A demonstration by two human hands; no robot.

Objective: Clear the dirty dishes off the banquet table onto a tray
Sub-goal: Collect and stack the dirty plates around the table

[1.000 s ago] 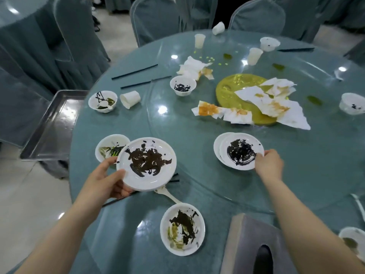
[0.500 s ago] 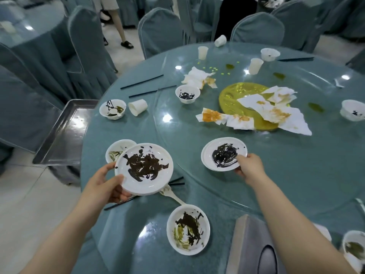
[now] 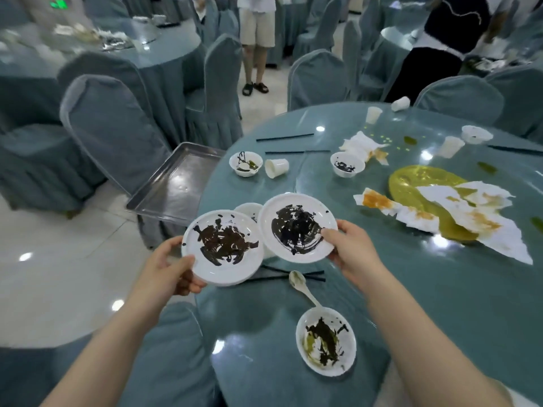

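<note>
1. Two dirty plates are up off the bench: the left hand (image 3: 172,267) grips the left plate (image 3: 224,247), the right hand (image 3: 349,249) grips the right plate (image 3: 298,227), rims overlapping.
2. The tray (image 3: 164,201), bare, lies far-left of both; the left hand is nearer.
3. On the bench (image 3: 440,304) I count five bowls, one spoon (image 3: 301,286), four cups.
</note>
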